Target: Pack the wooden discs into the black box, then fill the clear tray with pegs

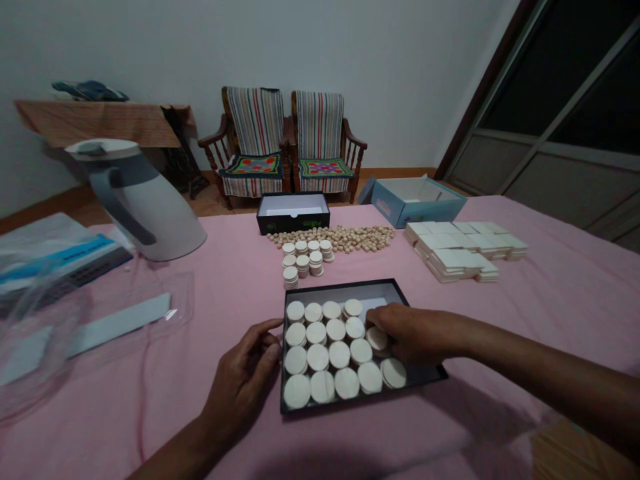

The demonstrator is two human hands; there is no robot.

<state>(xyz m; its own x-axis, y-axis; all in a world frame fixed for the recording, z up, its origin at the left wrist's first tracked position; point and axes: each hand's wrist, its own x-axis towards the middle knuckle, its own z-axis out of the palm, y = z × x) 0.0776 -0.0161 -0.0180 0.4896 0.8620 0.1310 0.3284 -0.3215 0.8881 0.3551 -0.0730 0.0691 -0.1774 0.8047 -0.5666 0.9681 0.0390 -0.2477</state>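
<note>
A shallow black tray point(345, 291) with a pale inside lies in front of me, filled with rows of stacked round white discs point(339, 355). My right hand point(417, 333) reaches in over its right side, fingers closed around a stack of discs point(378, 339); part of that stack is hidden under the hand. At the tray's left edge rests my left hand point(245, 370), its fingers loosely bent and apart, with fingertips against the outer wall and nothing held. Just beyond the tray stand more short stacks of white discs point(303, 265) in small rows.
Many small wooden pieces point(345, 238) lie heaped behind the discs. Farther back are an open black box point(294, 222) and a light blue box point(417, 208). Stacks of white squares point(460, 247) stand right. A jug point(150, 207) and clear plastic packaging point(125, 327) occupy the left.
</note>
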